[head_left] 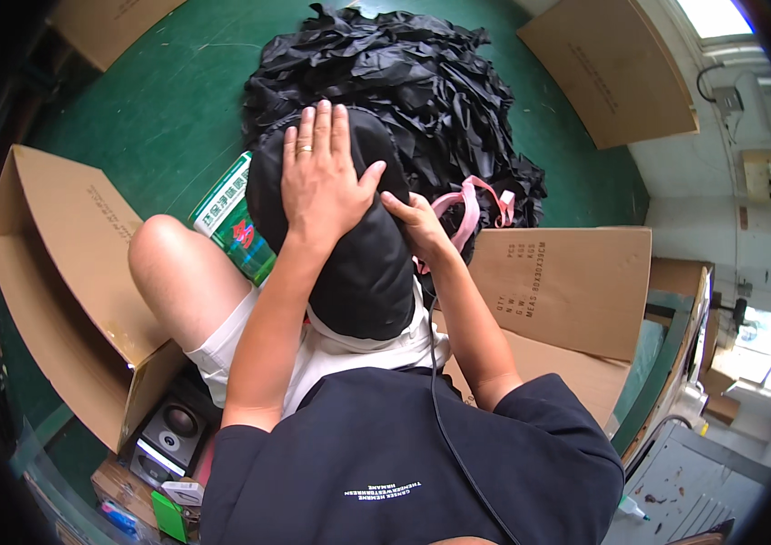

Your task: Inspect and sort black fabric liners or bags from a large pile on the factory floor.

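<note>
A long, rounded piece of black fabric [363, 282] lies along my lap, its far end curved and seamed. My left hand [322, 177] rests palm down on its upper part, fingers stretched out. At the right side of the fabric, my right hand [420, 225] grips the edge with the thumb on top; its lower fingers are partly hidden. Just beyond lies a large heap of black fabric pieces [385, 68] on the floor. A pink ribbon [469, 213] loops out beside my right hand.
Open cardboard boxes stand on the left [68, 263] and right [567, 291]. More cardboard [617, 73] lies at the far right. A green printed package [245, 227] is by my left knee. A speaker [172, 431] sits lower left. A thin black cable [444, 418] runs down my shirt.
</note>
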`<state>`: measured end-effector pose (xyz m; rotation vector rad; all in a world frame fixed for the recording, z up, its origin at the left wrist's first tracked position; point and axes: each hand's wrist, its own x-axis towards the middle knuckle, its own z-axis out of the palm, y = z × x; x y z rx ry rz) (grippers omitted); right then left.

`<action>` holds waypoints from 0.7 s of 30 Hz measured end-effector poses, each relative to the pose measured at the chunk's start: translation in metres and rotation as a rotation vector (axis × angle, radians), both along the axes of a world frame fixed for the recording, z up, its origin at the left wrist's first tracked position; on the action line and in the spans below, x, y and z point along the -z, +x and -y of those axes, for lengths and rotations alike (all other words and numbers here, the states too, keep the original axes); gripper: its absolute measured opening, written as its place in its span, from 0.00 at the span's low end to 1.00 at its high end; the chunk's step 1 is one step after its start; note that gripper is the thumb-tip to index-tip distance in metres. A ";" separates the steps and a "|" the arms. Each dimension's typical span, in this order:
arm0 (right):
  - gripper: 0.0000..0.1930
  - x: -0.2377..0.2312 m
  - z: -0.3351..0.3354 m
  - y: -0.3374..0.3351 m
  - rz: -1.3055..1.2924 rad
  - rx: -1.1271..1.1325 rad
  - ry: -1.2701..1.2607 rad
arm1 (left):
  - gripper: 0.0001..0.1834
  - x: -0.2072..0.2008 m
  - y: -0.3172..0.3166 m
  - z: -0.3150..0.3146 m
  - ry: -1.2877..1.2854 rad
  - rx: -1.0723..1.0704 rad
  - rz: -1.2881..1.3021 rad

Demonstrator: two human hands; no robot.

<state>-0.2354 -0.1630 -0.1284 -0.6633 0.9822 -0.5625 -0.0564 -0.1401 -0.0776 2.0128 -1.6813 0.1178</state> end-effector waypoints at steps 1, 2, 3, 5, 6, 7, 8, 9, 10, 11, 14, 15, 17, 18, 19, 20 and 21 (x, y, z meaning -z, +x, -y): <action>0.16 0.003 -0.001 -0.002 0.033 -0.009 -0.002 | 0.45 0.000 0.000 -0.004 -0.006 0.025 -0.008; 0.16 0.007 0.002 -0.005 0.068 -0.013 -0.010 | 0.45 -0.001 -0.003 -0.006 0.002 0.047 0.010; 0.17 0.007 0.001 -0.006 0.099 -0.019 -0.026 | 0.45 -0.002 -0.004 -0.010 0.013 0.060 0.015; 0.15 0.020 0.005 -0.008 0.132 -0.021 -0.016 | 0.45 -0.005 -0.008 -0.017 0.023 0.082 0.014; 0.15 0.023 0.005 -0.010 0.136 -0.028 -0.015 | 0.47 -0.005 -0.009 -0.020 0.036 0.087 0.024; 0.16 0.026 0.005 -0.010 0.166 -0.026 -0.010 | 0.47 -0.006 -0.010 -0.024 0.048 0.094 0.033; 0.16 0.027 0.006 -0.010 0.171 -0.004 -0.005 | 0.48 -0.007 -0.011 -0.029 0.062 0.096 0.043; 0.15 0.028 0.007 -0.011 0.197 -0.028 0.009 | 0.49 -0.007 -0.012 -0.033 0.079 0.100 0.047; 0.14 0.028 0.007 -0.012 0.223 -0.053 0.023 | 0.49 -0.007 -0.013 -0.036 0.077 0.106 0.030; 0.12 0.022 0.005 -0.011 0.199 -0.049 -0.006 | 0.48 -0.009 -0.014 -0.040 0.089 0.115 0.026; 0.11 0.048 0.014 -0.021 0.109 -0.116 -0.197 | 0.47 -0.010 -0.020 -0.052 0.106 0.147 0.016; 0.10 0.050 0.020 -0.031 0.176 -0.138 -0.189 | 0.47 -0.009 -0.021 -0.056 0.107 0.153 0.002; 0.16 0.057 0.028 -0.043 0.133 0.036 -0.133 | 0.47 -0.010 -0.026 -0.064 0.124 0.173 0.020; 0.16 0.067 0.037 -0.053 0.105 0.098 -0.117 | 0.47 -0.010 -0.029 -0.069 0.137 0.182 0.032; 0.17 0.078 0.047 -0.064 0.030 0.149 -0.122 | 0.46 -0.008 -0.032 -0.075 0.158 0.197 0.025; 0.17 0.092 0.056 -0.076 -0.046 0.201 -0.126 | 0.44 -0.005 -0.036 -0.081 0.158 0.210 0.017; 0.16 0.102 0.066 -0.083 -0.131 0.274 -0.147 | 0.43 -0.002 -0.040 -0.089 0.155 0.221 0.002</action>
